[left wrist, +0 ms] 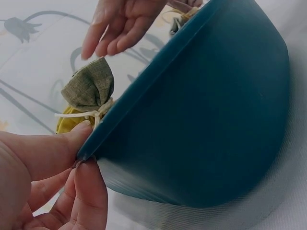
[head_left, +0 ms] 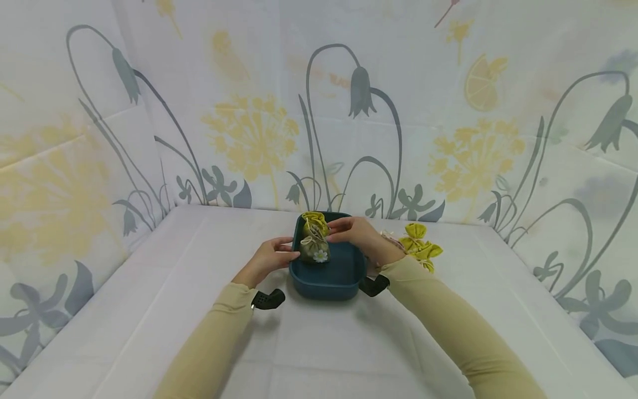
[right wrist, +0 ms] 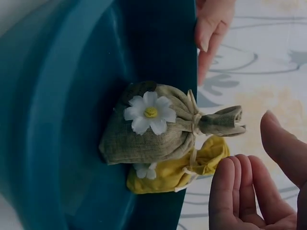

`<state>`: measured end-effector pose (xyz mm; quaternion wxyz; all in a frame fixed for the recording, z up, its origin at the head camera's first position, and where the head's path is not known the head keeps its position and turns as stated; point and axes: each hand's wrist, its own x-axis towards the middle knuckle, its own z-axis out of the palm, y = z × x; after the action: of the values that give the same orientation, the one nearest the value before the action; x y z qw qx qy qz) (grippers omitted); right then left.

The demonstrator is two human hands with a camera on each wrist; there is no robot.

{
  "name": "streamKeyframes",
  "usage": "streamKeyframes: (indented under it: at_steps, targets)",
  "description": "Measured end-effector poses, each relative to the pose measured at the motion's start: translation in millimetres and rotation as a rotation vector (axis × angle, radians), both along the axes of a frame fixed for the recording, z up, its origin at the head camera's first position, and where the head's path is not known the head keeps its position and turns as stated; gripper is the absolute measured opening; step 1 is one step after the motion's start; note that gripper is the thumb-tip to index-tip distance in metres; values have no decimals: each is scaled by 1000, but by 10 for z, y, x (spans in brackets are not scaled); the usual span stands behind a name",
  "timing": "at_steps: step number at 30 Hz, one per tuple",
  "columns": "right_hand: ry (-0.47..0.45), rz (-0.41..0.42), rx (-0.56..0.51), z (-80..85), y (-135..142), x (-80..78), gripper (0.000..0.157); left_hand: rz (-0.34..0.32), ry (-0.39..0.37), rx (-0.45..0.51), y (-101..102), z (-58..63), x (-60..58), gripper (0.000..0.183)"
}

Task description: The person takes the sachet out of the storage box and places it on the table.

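A dark teal tub stands on the table, and my left hand pinches its left rim between thumb and fingers. Two drawstring pouches stand together inside: an olive-grey pouch with a white flower, and a yellow pouch behind it. Both tied necks rise toward the rim. My right hand is over the tub, beside the pouch tops. In the right wrist view, a gap separates its thumb and fingers from the olive-grey pouch's neck, and nothing is between them.
Several more pouches lie right of the tub, yellow pouches among them, with a pinkish pouch partly hidden by the right arm. A white cloth covers the table. Behind it hangs a flower-printed curtain.
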<state>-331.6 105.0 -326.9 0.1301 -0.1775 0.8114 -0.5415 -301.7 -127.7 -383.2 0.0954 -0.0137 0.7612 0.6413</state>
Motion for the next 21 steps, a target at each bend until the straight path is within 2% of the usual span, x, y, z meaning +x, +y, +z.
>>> streamKeyframes:
  at_steps: [7,14,21]
  targets:
    - [-10,34,-3,4,-109,-56,48,6,1,-10,-9,14,-2,58]
    - [-8,24,70,19,-221,-127,47,1,4,-11,-2,23,25,57]
    - [-14,60,123,6,-272,-195,46,-6,4,-21,-8,2,5,56]
